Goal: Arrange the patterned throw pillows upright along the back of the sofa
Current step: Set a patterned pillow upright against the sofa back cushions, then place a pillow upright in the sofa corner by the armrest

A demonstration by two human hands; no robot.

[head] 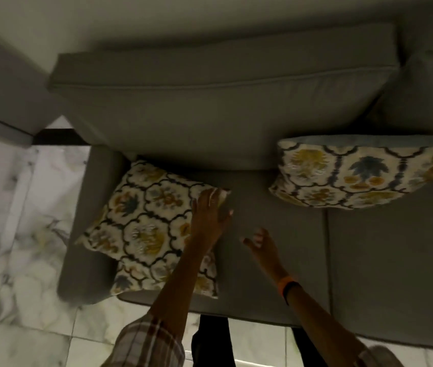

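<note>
Two patterned throw pillows lie stacked at the left end of the grey sofa seat [268, 207]. The upper pillow [146, 207] lies tilted over the lower pillow [141, 276], of which only the front strip shows. My left hand [210, 210] grips the upper pillow's right corner. Over the bare seat hovers my right hand [260, 245], fingers apart and holding nothing. A third patterned pillow [355, 173] leans against the back cushion [223, 102] at the right, partly cut off by the frame edge.
The sofa's left armrest [88, 221] borders the stacked pillows. A second back cushion [427, 91] sits at the far right. Marble-look floor tiles [25, 234] lie left of and in front of the sofa. An orange band circles my right wrist.
</note>
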